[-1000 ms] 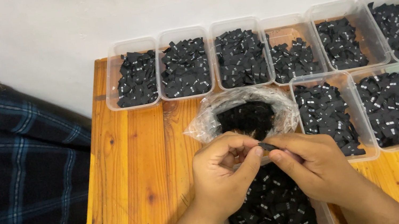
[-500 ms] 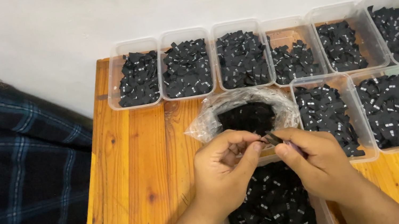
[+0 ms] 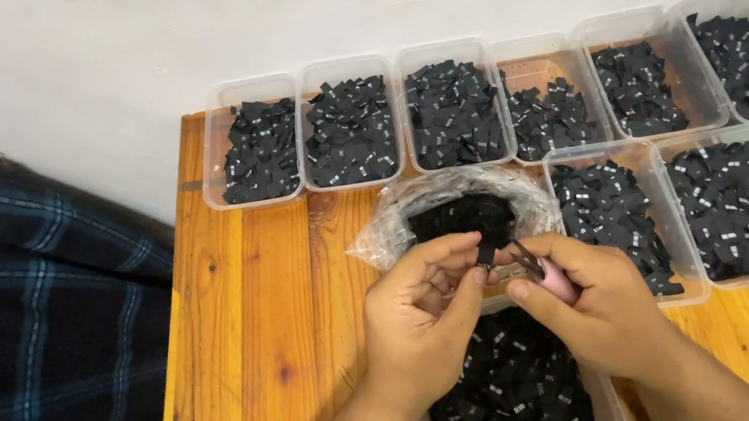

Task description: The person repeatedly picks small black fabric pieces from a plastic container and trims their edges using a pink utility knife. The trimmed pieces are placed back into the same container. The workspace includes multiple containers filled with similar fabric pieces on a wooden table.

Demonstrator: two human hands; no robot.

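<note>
- Left hand pinches a small black fabric label above the wooden table.
- Right hand grips what look like pink-handled snips, tips touching the label.
- Clear plastic bag sits just behind.

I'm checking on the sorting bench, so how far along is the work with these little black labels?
Looks done: eight clear plastic tubs hold cut black fabric labels. In hand: the left hand pinches one small black label, while the right hand holds pink-handled snips at it. Left: the clear plastic bag of black labels and the tub below the hands, both well filled.
</note>
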